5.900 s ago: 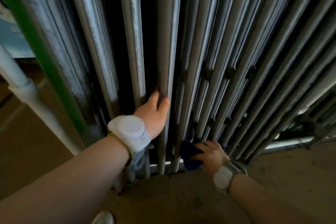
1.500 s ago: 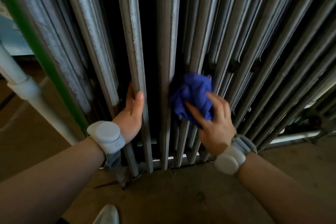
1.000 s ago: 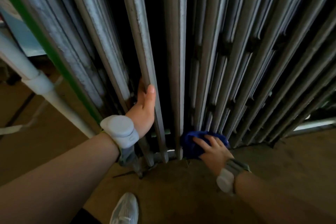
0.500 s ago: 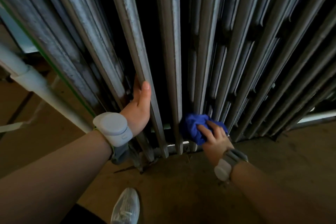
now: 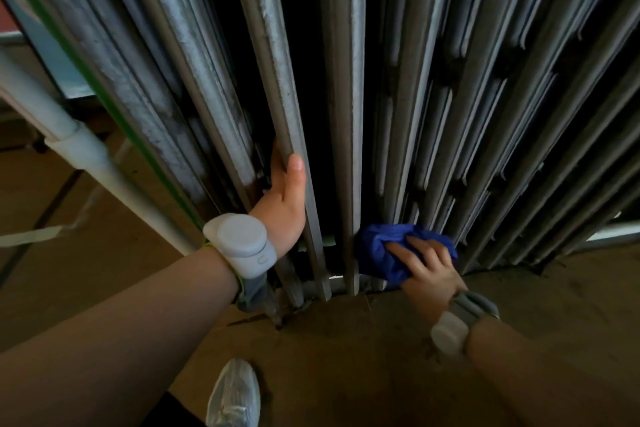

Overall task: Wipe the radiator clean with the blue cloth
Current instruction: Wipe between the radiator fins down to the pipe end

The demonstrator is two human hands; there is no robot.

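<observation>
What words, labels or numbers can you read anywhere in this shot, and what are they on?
None: no legible text shows.
The left wristband has a small curved mark on its side, not readable as a letter.
The right wristband, the blue cloth, the radiator, the white pipe and the shoe show no print.

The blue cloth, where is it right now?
In the head view, the blue cloth is low and right of centre, pressed by the right hand against the foot of the radiator.
</observation>
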